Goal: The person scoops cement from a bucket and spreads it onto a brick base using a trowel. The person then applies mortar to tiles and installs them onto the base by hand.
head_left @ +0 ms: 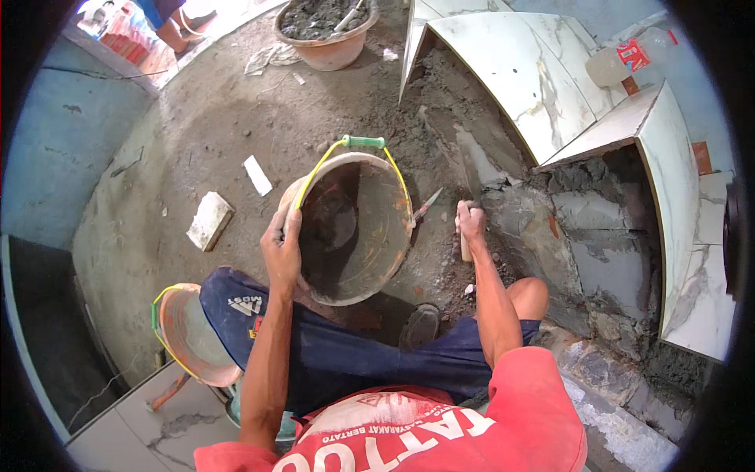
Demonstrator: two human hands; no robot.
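Note:
Tilted in front of my knees is an orange-brown bucket (385, 245) with a yellow wire handle and a green grip; its inside is dark and wet-looking. My left hand (281, 248) grips its left rim, thumb on the near side. To the right of the bucket, my right hand (472, 223) is closed around a tool with a pale handle (465, 250); the tool's working end is hidden. A pointed tool (428, 204) with a reddish handle lies on the ground between the bucket and my right hand.
A tub (330, 57) of grey mortar stands at the far side. White marbled tiles (511, 67) edge a rough masonry structure on the right, with a plastic bottle (629, 59) on top. A second bucket (179, 334) and a white block (210, 222) lie left. Another person's leg (170, 35) shows top left.

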